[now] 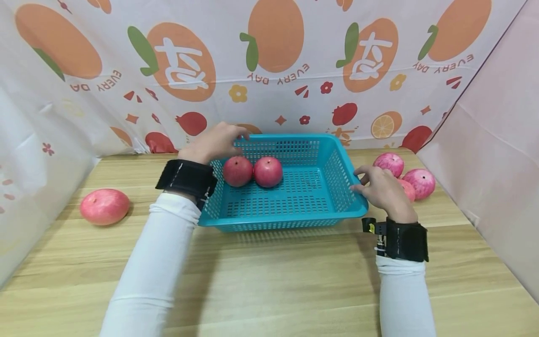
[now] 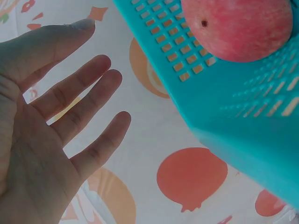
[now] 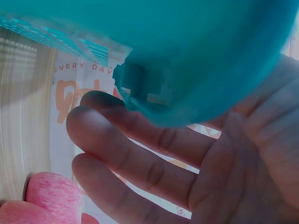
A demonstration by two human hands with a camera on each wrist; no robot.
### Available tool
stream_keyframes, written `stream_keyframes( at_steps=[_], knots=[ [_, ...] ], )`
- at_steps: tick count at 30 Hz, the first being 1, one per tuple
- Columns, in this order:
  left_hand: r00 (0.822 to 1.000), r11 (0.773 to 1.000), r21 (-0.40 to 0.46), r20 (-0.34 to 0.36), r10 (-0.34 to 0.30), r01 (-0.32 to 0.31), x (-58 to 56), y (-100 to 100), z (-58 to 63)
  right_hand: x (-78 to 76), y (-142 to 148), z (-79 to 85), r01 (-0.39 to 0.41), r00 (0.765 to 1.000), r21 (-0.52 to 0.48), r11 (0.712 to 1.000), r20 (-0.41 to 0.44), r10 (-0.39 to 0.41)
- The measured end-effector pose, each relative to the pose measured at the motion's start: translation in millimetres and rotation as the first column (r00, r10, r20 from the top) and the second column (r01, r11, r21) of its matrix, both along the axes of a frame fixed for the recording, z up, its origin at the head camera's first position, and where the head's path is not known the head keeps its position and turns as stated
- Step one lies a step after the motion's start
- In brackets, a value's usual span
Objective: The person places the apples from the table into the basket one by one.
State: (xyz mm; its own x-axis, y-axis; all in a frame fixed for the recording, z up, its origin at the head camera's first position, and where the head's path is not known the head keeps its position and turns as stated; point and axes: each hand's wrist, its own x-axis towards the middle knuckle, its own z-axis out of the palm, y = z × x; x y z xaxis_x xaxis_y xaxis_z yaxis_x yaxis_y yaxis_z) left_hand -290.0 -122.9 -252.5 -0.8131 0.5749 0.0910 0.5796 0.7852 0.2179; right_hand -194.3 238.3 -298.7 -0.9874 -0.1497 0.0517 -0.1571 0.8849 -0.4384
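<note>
A turquoise plastic basket (image 1: 290, 217) with perforated walls stands on the table, seen in the head view. Inside it, at the left end, two round pinkish-red fruits, apple-like, lie side by side: a left one (image 1: 237, 171) and a right one (image 1: 268, 172). My left hand (image 1: 216, 140) is by the basket's back left corner. Its fingers (image 2: 93, 100) are spread, apart from the basket in the left wrist view. At the right end, my right hand (image 1: 381, 187) has its thumb over the rim in the head view. Its loosely bent fingers (image 3: 135, 158) hold nothing; contact with the rim is unclear.
A pink fruit (image 1: 105, 206) lies alone on the wooden table (image 1: 269, 285) at the left. Beyond my right hand are a striped pink fruit (image 1: 389, 164), another (image 1: 419, 183) and a partly hidden one (image 1: 407, 189). A fruit-printed cloth (image 1: 269, 100) hangs behind the basket.
</note>
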Motion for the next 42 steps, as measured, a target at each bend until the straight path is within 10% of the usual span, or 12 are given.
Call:
stream_keyframes(
  at_steps=[14, 42],
  knots=[
    [0.995, 0.995, -0.036, 0.034, 0.095, -0.094, 6.5, -18, 1.0, 0.2, 1, 0.1, -0.015, 1.0, -0.003, 1.0, -0.015, 0.015],
    [0.994, 0.996, 0.023, 0.064, 0.089, -0.091, 12.6, -52, 1.7, 1.3, -1, 0.9, -0.015, 1.0, -0.001, 1.0, -0.007, 0.015]
  ],
)
